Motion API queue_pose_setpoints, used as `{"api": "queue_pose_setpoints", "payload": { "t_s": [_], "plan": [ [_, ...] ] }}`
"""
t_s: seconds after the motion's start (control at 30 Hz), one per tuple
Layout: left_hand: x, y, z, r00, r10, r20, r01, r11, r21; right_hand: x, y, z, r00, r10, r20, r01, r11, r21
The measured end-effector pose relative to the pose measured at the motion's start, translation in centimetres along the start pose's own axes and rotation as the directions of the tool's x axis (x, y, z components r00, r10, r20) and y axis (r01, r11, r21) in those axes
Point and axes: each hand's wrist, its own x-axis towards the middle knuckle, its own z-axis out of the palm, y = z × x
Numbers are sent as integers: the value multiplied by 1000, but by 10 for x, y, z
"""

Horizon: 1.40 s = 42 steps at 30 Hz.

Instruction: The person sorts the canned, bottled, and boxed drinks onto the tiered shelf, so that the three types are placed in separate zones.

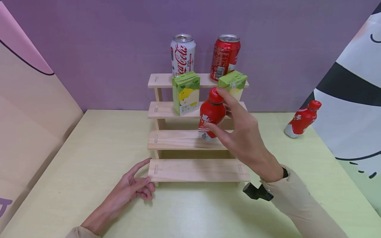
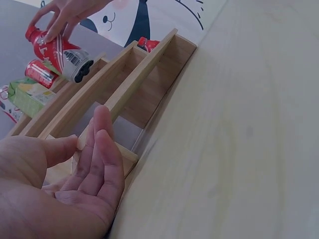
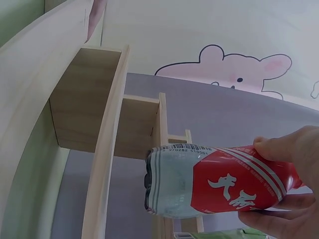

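Note:
My right hand [image 1: 242, 132] grips a red-capped bottle [image 1: 212, 114] with a red and white label, thumb on its near side and fingers on the far side. It is held in the air over the third step up of a wooden tiered shelf [image 1: 178, 172]; in the right wrist view the bottle [image 3: 224, 184] lies tilted across the picture. At the shelf's lowest step, my left hand [image 1: 126, 188] holds the left end, its index finger at the back corner and thumb at the front. The left wrist view shows that hand [image 2: 75, 184] against the wood.
A white Coca-Cola can [image 1: 182, 54] and a red can [image 1: 224, 58] stand on the top step. One step lower are two green juice cartons, the left carton [image 1: 186, 94] and the right carton [image 1: 233, 81]. Another red bottle [image 1: 303, 119] stands on the table at right.

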Motion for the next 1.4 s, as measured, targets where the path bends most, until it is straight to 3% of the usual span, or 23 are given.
{"api": "queue_pose_setpoints", "payload": {
  "t_s": [0.27,0.67,0.9,1.1,1.4],
  "plan": [
    [5,-1,-1,1000,19,15,-19,1000,-7,7,-1,11,999,-42,-10,42,997,57],
    [3,-1,0,997,67,35,-65,996,-55,12,-2,36,999,-33,12,31,994,101],
    [1,0,0,1000,28,2,-28,999,-33,13,-4,48,998,-41,38,38,996,81],
    [1,-2,-1,997,65,28,-64,997,-51,12,-2,54,997,-51,56,48,997,67],
    [0,-3,-1,997,72,24,-70,996,-55,12,4,59,994,-83,66,83,997,-7]
  ]
}}
